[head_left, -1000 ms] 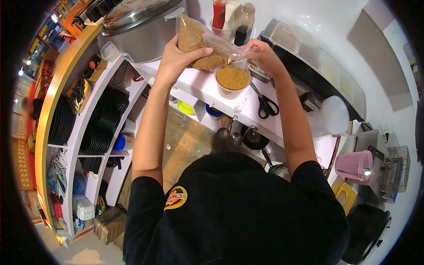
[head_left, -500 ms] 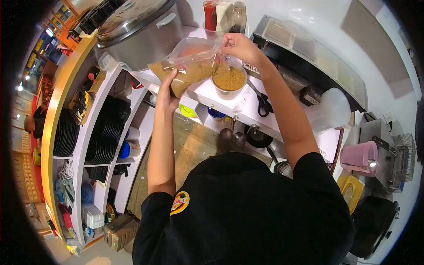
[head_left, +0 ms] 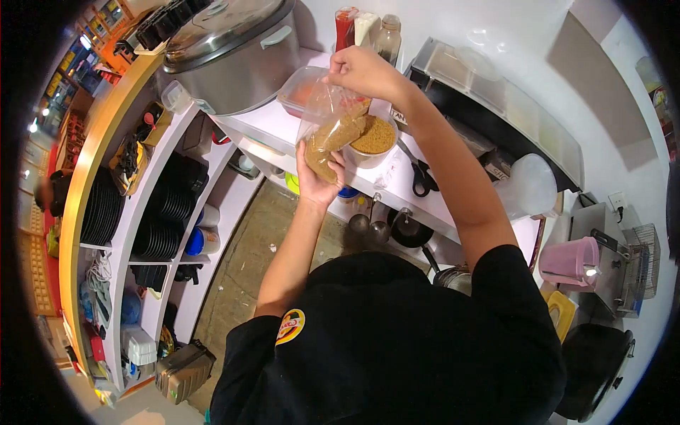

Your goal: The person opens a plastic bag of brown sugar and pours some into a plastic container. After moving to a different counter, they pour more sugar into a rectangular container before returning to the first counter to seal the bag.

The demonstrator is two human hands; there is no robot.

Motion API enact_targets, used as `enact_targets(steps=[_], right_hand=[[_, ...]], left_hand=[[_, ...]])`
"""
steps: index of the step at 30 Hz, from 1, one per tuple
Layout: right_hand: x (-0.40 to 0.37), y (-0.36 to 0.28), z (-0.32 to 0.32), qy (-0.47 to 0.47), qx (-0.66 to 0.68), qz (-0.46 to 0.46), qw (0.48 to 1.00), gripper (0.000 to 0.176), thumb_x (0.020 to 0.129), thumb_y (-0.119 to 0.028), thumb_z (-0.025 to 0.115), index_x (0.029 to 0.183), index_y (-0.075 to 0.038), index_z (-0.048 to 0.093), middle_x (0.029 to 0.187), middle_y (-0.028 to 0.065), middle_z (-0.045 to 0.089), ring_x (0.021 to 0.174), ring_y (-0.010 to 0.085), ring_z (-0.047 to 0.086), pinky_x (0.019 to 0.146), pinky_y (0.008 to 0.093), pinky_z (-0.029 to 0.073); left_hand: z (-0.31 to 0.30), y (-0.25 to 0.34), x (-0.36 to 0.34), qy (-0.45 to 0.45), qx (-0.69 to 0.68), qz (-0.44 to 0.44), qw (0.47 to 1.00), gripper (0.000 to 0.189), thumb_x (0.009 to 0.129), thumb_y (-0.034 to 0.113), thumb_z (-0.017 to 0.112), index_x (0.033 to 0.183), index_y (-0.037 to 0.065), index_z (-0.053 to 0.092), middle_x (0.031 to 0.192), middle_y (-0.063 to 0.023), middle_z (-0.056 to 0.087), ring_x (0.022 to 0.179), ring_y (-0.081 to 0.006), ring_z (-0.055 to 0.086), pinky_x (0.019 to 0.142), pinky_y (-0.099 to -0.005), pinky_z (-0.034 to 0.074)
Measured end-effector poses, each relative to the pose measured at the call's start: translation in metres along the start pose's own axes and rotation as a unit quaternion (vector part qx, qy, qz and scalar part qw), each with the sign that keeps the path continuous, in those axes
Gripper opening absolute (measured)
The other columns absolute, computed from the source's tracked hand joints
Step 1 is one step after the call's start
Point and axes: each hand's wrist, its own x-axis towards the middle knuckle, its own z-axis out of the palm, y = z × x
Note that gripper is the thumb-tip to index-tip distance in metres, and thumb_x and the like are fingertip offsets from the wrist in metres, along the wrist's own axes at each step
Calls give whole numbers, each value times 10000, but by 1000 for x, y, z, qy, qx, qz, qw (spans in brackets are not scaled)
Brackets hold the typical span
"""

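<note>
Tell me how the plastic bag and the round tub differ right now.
The plastic bag is soft and creased, while the round tub keeps a firm shape. The bag is held by the left hand low down and the right hand near its top; the tub stands on the counter. The bag has loose film above its filling, whereas the tub is filled close to its rim. Both contain similar brown, grainy stuff.

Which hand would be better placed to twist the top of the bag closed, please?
Probably the right hand: it pinches the upper end of the bag, whereas the left hand supports the filled lower part beside the tub and seems better kept there.
</note>
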Motion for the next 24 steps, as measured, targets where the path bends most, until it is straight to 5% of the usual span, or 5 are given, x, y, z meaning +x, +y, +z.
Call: enact_targets(steps=[10,15,18,21,24], right_hand=[[-5,-77,-12,-51,-18,-76,996,314,755,-209,709,642,31,541,537,106,504,506,139,465,508,307,403],[-30,-96,13,-38,3,-127,991,276,786,-141,682,644,31,519,564,100,467,482,130,445,473,311,371],[-44,-97,28,-72,114,-98,986,269,807,-112,671,643,25,508,605,67,471,490,112,461,462,290,351],[-47,-90,42,-97,159,-139,973,265,818,-101,663,638,14,507,626,40,461,536,103,460,491,268,345],[-47,-92,42,-80,156,-197,965,263,809,-112,670,637,13,515,619,35,451,568,104,445,515,268,344]], left_hand=[[-4,-34,-32,-76,-114,-196,971,632,762,591,587,1214,152,529,1036,-63,568,800,-116,596,573,-212,501],[-42,-27,-60,-112,60,-189,974,938,706,836,342,1344,151,403,1155,-149,558,1002,-267,594,780,-454,544],[-55,-11,-80,-19,190,-150,970,919,741,810,335,1360,132,385,1222,-164,536,1045,-285,580,858,-508,502],[-38,17,-114,144,440,-72,883,873,789,713,466,1398,100,338,1311,-166,478,1137,-293,520,872,-468,484],[33,65,-156,326,785,14,526,801,789,546,626,1400,109,348,1308,-114,494,1122,-251,503,885,-395,440]])
